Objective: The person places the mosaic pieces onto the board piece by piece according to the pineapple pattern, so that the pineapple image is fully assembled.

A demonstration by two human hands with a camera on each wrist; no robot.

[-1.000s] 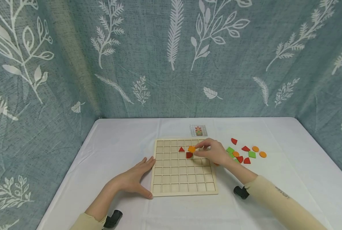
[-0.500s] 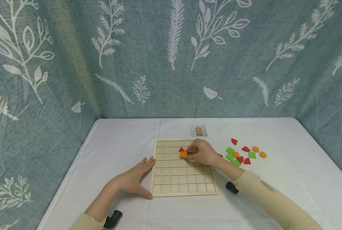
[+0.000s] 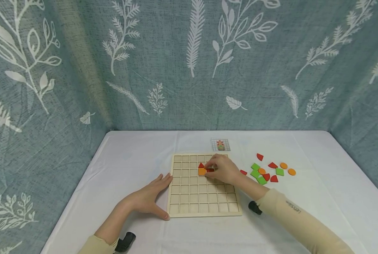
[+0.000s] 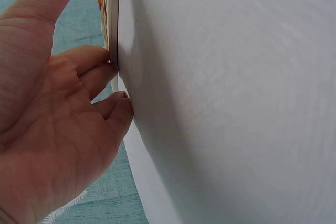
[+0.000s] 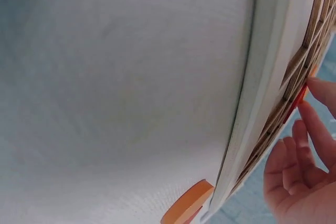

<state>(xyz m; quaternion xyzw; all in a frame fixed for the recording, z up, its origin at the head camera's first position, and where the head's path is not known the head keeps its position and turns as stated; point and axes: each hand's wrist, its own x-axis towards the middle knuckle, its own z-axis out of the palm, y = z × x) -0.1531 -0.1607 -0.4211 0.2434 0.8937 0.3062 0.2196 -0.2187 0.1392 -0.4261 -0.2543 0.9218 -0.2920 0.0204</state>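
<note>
Two hands at one gridded wooden board (image 3: 192, 198), which lies flat on a white-covered worktop (image 3: 135, 158). The left hand (image 3: 147, 199) is spread, thumb apart from the fingers, and touches the board's left edge; it grasps nothing. The right hand (image 3: 224, 169) pinches one orange square (image 3: 202, 171) between thumb and fingertip, at a cell in the upper part of the grid. Two red pieces accompany it on the board: one red triangle (image 3: 201, 165) just above the square, and one dark red piece (image 3: 210, 170) to its right, partly covered by the right hand. To the right of the board lie four green squares (image 3: 280, 172), three orange discs (image 3: 292, 171) and five red pieces visible from the head, four of them wedges (image 3: 274, 179) with a rounded side; the fifth red piece (image 3: 243, 172) lies near the board, beside the right forearm. The right wrist view shows one further orange piece (image 5: 188, 203) close to the board's edge, its full shape cut off. One small picture card (image 3: 220, 145) lies beyond the board's far edge.
</note>
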